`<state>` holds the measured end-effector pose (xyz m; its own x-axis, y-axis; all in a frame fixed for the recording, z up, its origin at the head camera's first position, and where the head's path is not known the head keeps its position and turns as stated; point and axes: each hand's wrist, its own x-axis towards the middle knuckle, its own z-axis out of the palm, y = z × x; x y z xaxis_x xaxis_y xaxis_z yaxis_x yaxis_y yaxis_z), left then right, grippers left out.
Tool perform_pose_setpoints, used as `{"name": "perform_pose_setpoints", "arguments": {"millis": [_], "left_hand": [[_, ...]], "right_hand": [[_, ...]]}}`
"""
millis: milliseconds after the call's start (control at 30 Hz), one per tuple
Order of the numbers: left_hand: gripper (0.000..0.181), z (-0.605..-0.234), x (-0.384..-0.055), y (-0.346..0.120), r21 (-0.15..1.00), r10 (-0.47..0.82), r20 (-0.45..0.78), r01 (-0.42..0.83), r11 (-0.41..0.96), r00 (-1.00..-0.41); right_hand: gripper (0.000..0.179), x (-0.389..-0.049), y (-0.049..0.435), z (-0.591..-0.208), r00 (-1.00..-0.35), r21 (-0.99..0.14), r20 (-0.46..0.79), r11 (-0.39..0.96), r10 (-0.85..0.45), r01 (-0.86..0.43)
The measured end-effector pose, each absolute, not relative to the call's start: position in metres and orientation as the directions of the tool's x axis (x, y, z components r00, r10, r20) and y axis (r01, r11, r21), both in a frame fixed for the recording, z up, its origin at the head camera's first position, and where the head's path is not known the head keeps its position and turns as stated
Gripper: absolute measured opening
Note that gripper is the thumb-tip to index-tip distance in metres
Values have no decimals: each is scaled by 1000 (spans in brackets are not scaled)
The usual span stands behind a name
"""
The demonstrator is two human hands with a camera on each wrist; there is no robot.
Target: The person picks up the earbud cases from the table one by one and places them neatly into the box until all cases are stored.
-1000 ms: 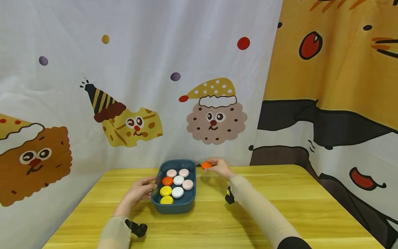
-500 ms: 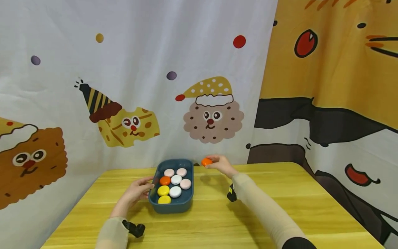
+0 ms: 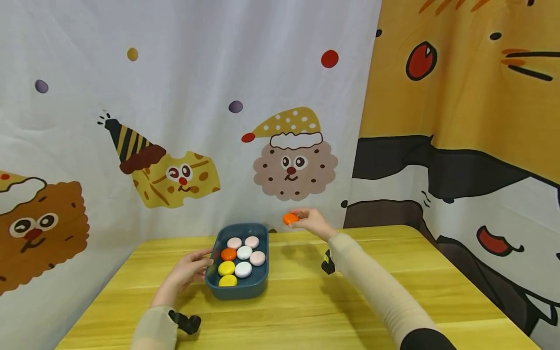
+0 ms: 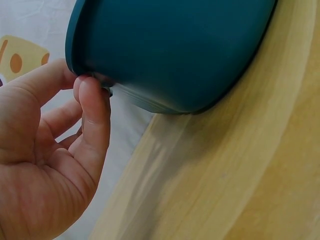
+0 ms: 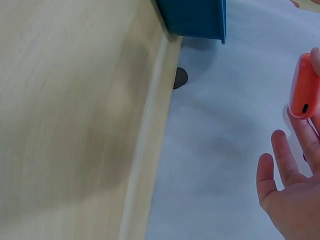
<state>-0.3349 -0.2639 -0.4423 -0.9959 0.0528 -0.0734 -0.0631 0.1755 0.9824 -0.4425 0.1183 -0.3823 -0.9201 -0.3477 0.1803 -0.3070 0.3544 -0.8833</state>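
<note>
A blue-green plastic bin [image 3: 238, 292] with rounded corners stands on the table, holding several round, glossy discs. Among them are a loose orange disc [image 3: 228, 254], yellow discs [image 3: 226, 268], white discs [image 3: 243, 269] and pale pink discs [image 3: 257, 258]. My left hand [image 3: 188, 270] pinches the bin's left side near the rim; the left wrist view shows thumb and fingers meeting there. Raised above the table's far edge, right of the bin, my right hand [image 3: 312, 222] pinches another orange disc [image 5: 303, 90] between thumb and fingers. A small dark slot shows on that disc's edge.
The yellow wood-grain table [image 3: 302, 311] ends at a back edge close behind the bin. A white cloth [image 3: 192, 73] with cartoon prints hangs behind it. Another printed cloth [image 3: 407, 102] hangs at the right.
My right hand has lifted the orange disc higher above the table. The head view has shifted slightly, so the bin and left hand appear farther left; the left hand keeps its grip.
</note>
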Motion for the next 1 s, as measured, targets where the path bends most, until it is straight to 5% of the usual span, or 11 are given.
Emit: {"name": "perform_pose_setpoints", "arguments": {"millis": [1000], "left_hand": [[55,-445,-337,-266,986,59,-72,-62,154,-996]], "right_hand": [[53,-432,108,-362,-874,-824,203,405,-443,-396]]}}
